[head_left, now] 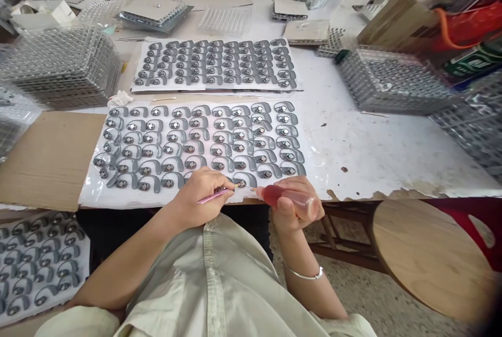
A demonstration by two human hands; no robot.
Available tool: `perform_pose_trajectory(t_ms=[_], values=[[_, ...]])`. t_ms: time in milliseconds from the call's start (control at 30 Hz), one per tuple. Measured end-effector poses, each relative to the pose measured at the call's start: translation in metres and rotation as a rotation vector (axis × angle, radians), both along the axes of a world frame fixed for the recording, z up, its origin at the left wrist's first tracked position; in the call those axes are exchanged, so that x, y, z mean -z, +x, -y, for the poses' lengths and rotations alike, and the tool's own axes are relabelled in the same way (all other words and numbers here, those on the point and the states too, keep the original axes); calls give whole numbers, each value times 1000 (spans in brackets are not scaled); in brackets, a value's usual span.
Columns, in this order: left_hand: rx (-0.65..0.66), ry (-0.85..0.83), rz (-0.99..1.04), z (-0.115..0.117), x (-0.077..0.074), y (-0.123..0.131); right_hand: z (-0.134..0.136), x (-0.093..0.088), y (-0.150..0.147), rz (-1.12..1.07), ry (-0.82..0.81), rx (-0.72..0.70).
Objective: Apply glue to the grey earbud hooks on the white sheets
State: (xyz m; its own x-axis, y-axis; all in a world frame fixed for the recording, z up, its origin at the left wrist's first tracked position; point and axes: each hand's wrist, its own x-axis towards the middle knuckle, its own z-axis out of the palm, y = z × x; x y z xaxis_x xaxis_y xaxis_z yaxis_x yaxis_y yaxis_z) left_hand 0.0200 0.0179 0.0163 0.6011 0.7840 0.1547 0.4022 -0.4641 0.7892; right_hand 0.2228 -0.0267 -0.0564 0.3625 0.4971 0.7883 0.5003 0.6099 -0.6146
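Note:
My left hand [202,195] is closed round a thin pink stick [215,195], its tip resting at a grey hook-shaped part [243,180] in the nearest row. My right hand [296,206] grips a small squeeze bottle of red liquid [288,198], its nozzle pointing left toward the same part. Both hands hover at the front edge of a white sheet [90,198] covered with several rows of these grey parts, each with a shiny round centre.
A second sheet of grey parts [215,62] lies farther back, a third [39,264] at lower left. Stacks of clear blister trays [63,65] [392,80] flank the table. Cardboard [47,159] lies left; a round wooden stool [431,258] stands right.

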Motion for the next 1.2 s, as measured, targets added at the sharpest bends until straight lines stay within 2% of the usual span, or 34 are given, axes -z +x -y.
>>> perform_pose_trajectory(t_ms=[633, 1200], values=[[-19, -47, -23, -2, 1, 0, -1, 4, 1, 30, -22, -34], [-57, -73, -55, -5, 3, 0, 2, 1, 2, 192, 10, -60]])
